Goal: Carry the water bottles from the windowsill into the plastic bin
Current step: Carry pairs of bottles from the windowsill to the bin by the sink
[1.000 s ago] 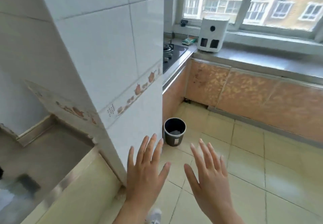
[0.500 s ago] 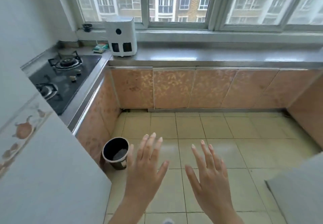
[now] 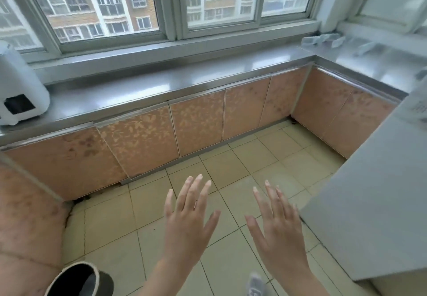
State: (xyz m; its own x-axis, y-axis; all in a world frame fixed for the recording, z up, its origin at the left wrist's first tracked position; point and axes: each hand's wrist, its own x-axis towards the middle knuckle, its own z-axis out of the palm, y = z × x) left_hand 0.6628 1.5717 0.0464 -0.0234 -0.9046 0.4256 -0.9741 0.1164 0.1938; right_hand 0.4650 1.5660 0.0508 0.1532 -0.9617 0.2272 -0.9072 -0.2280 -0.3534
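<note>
My left hand (image 3: 188, 221) and my right hand (image 3: 278, 231) are held out in front of me over the tiled floor, palms down, fingers spread, holding nothing. Several clear water bottles (image 3: 323, 39) lie on the steel windowsill (image 3: 184, 62) in the far right corner, well beyond my hands; they are blurred. A further clear bottle (image 3: 367, 47) lies on the right counter. I cannot make out a plastic bin for the bottles.
A steel counter (image 3: 143, 92) with orange cabinet doors runs under the window and turns along the right wall. A white appliance (image 3: 19, 92) stands at the counter's left end. A small dark waste bucket (image 3: 79, 280) sits on the floor bottom left. A grey cabinet (image 3: 374, 203) juts in at right.
My view has swung right: the tiled wall and the stove have gone out of sight, and the right corner with the bottles has come in. Both hands stay spread and empty.
</note>
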